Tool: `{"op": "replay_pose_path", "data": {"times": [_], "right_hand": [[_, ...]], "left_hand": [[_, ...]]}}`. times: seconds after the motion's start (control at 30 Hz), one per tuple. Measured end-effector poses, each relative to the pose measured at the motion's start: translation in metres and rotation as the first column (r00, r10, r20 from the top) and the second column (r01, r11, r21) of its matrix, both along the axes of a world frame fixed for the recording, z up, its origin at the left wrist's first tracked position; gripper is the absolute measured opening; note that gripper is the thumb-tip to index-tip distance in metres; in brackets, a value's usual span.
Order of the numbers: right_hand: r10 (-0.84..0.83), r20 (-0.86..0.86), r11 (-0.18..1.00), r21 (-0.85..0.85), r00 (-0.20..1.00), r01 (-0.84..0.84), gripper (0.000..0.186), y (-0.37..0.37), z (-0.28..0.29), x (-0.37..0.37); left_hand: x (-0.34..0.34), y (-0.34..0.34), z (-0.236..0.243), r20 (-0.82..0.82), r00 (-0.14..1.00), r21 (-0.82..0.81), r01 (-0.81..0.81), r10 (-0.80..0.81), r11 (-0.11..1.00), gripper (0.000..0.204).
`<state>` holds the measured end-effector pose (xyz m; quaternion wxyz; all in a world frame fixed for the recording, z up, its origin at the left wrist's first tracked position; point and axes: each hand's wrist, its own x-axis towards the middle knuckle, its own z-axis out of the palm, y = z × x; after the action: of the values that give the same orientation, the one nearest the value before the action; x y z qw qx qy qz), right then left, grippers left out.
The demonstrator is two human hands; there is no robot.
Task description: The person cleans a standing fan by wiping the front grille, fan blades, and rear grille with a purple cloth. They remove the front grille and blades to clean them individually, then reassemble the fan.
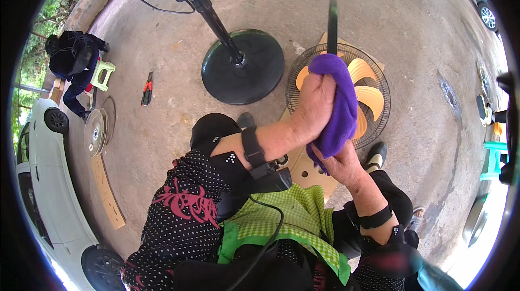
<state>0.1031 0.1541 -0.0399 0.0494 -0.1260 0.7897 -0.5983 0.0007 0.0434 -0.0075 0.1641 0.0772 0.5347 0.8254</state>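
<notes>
A purple cloth (342, 115) is folded around a flat black strip (332, 25), whose bare upper end sticks out above the cloth. My left hand (315, 101) is closed on the cloth at its upper part. Lower down, my right hand (342, 165) grips the cloth's bottom end, its fingers partly hidden. What the strip belongs to is hidden by the cloth and hands. Beyond and beneath them, a round black wire fan guard (385, 99) with orange fan blades (369, 99) in it lies on cardboard (309, 171).
A black fan stand (222, 28) on a round base (244, 82) stands ahead to the left. Red-handled pliers (147, 92) lie on the concrete. Farther left, a person (78, 63) is near a light green stool (103, 73) and a white car (59, 172).
</notes>
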Motion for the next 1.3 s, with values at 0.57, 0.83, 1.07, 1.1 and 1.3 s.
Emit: {"op": "replay_pose_path", "data": {"times": [0.57, 0.83, 1.07, 1.1, 1.3], "right_hand": [[0.067, 0.321, 0.928, 0.327, 0.945, -0.177, 0.036, 0.010, 0.024, 0.011], [0.139, 0.301, 0.875, 0.410, 0.943, -0.259, 0.037, 0.029, 0.010, 0.018], [0.144, 0.335, 0.934, 0.265, 0.931, -0.240, 0.058, 0.032, 0.001, 0.012], [0.121, 0.354, 0.971, 0.154, 0.927, -0.185, 0.055, 0.029, 0.000, 0.009], [0.060, 0.367, 0.997, -0.069, 0.928, -0.037, 0.031, 0.014, -0.003, -0.001]], "left_hand": [[-0.134, -0.062, 0.024, 0.010, 0.892, 0.100, -0.451, 0.453, 0.887, 0.040], [-0.158, -0.095, 0.034, -0.005, 0.847, 0.034, -0.532, 0.532, 0.846, 0.040], [-0.085, -0.043, 0.006, 0.082, 0.959, 0.073, -0.278, 0.272, 0.958, 0.040], [-0.068, -0.038, 0.002, 0.024, 0.989, 0.065, -0.145, 0.143, 0.987, 0.040], [0.010, -0.003, -0.008, -0.131, 0.989, -0.085, 0.053, -0.064, 0.995, 0.034]]}}
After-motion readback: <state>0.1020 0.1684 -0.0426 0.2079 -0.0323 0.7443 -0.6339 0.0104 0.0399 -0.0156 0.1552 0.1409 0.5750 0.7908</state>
